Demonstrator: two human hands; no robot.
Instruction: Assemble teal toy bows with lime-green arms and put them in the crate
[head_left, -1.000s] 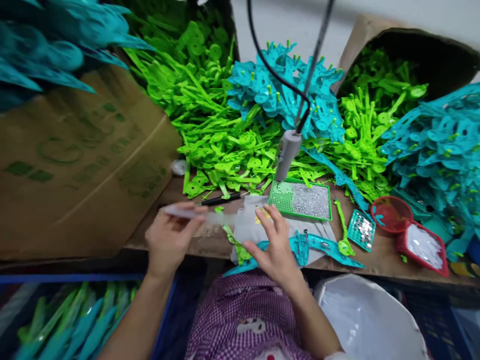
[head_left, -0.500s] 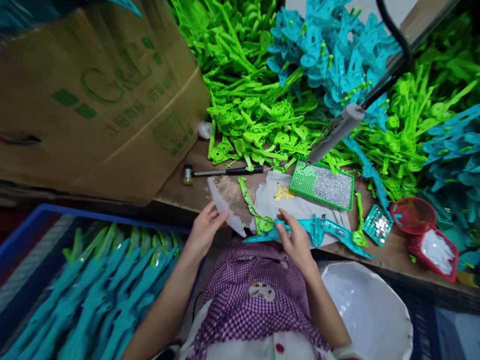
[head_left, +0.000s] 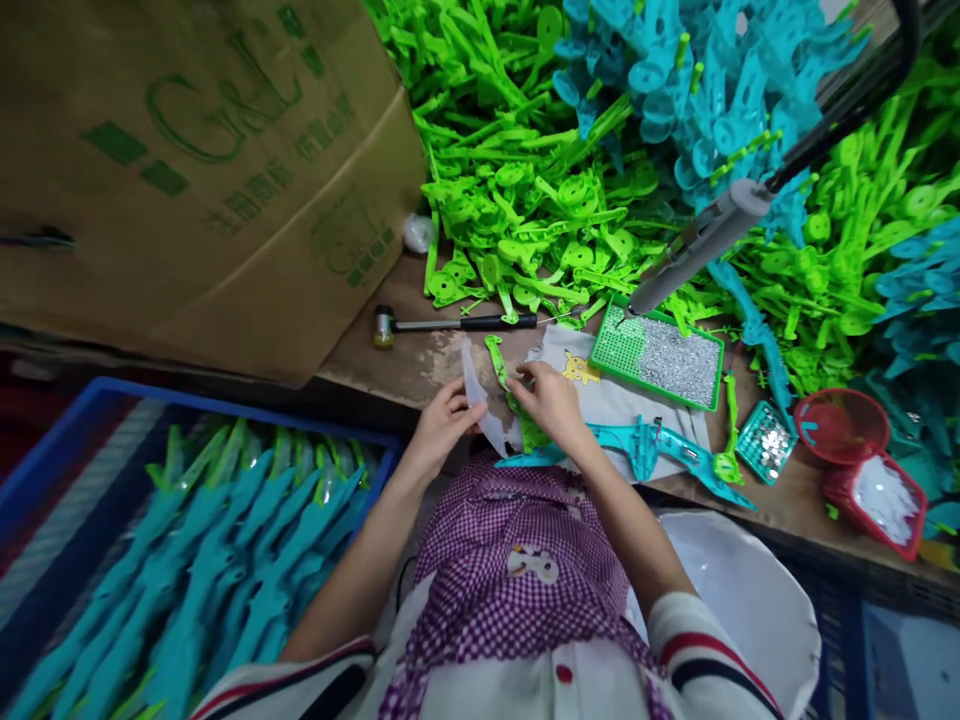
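My left hand (head_left: 444, 428) is closed around a translucent white plastic piece (head_left: 480, 400), holding it tilted above the table edge. Just to its right, my right hand (head_left: 551, 400) reaches over a lime-green plastic arm (head_left: 497, 360) with a round end. Its thumb and fingertips close on the middle of that arm, and the hand covers part of it. Beneath my right wrist lies a blue bow-shaped plastic part (head_left: 641, 448), partly on a grey cloth (head_left: 555, 350).
A hammer (head_left: 457, 323) lies behind my hands. A green tray (head_left: 660, 360) holds small metal pieces under a hanging electric screwdriver (head_left: 697, 245). Piles of green parts (head_left: 525, 200) and blue parts (head_left: 720, 100) rise behind. Left are a carton (head_left: 225, 200) and a blue crate (head_left: 135, 385).
My right hand has moved left from the blue part to the green arm. My left hand still holds the translucent piece, now more upright. The view has shifted slightly.
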